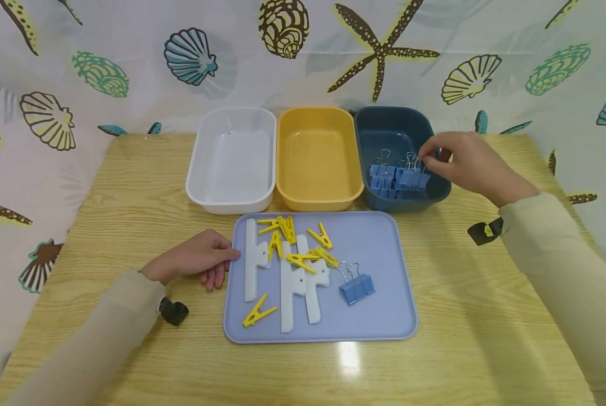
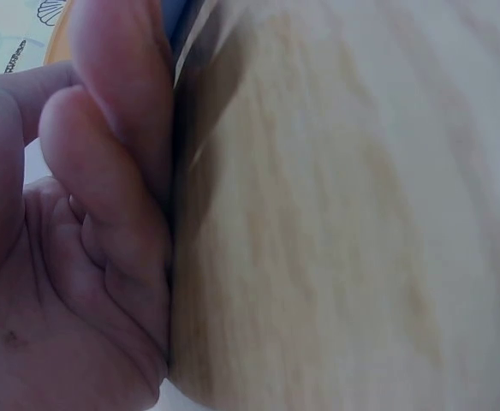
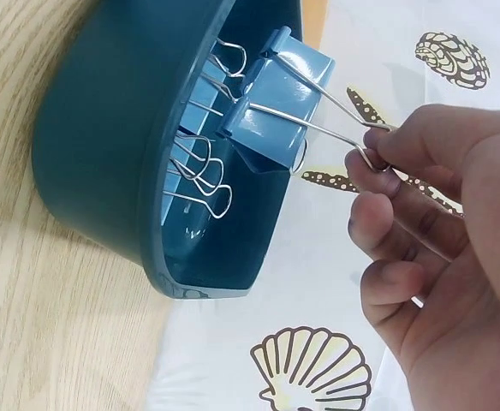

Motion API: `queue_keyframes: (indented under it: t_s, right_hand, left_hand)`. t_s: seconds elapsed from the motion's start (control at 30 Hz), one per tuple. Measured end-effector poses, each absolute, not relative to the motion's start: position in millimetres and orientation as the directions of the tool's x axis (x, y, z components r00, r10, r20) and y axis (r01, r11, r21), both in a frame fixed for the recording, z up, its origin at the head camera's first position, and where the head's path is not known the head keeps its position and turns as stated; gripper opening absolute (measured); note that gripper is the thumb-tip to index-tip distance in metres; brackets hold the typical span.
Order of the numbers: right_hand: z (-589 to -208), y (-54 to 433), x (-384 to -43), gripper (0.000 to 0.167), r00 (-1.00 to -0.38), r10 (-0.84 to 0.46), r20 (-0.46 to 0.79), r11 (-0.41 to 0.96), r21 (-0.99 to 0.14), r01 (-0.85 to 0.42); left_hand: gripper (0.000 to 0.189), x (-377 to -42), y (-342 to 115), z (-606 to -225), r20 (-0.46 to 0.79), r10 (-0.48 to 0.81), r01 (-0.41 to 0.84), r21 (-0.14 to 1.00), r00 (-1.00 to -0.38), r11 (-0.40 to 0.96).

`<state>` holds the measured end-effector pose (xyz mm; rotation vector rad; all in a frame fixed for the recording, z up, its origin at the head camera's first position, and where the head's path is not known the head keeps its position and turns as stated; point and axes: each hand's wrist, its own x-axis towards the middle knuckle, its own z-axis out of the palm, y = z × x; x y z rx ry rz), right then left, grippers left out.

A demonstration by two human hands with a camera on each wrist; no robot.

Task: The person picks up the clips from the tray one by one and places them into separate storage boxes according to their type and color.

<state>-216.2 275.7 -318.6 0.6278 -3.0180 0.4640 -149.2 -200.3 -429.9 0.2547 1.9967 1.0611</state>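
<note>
My right hand (image 1: pixel 460 160) pinches the wire handles of a blue binder clip (image 3: pixel 282 98) between thumb and fingertips. The clip tilts over the dark blue bin (image 1: pixel 391 121), above several other blue binder clips (image 1: pixel 382 180) inside it. My left hand (image 1: pixel 198 259) is at the left side of the lavender tray (image 1: pixel 379 237), one digit touching its rim and the other fingers loosely bent on the table. On the tray lie several yellow clothespins (image 1: pixel 256 313), white bag clips (image 1: pixel 286 299) and one blue binder clip (image 1: pixel 357 289) with its handles up.
A white bin (image 1: pixel 237 158) and a yellow bin (image 1: pixel 320 158) stand in a row left of the dark blue one, behind the tray. The wooden table (image 1: pixel 145 186) meets a shell-patterned cloth (image 1: pixel 145 67) at the back.
</note>
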Motion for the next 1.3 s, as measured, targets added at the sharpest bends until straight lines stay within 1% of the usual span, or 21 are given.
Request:
queue_keyframes:
  t_s: [0.73, 1.3]
  right_hand:
    - [-318, 278, -228, 0.017, -0.941, -0.333, 0.058, 0.902, -0.271, -0.336]
    - [-319, 279, -241, 0.019, -0.952, -0.298, 0.067, 0.915, -0.264, -0.305]
  left_hand:
    - [0.040, -150, -201, -431, -0.586, 0.515, -0.196, 0.757, -0.625, 0.623]
    - [0.039, -150, -202, -432, -0.579, 0.523, -0.183, 0.761, -0.625, 0.623]
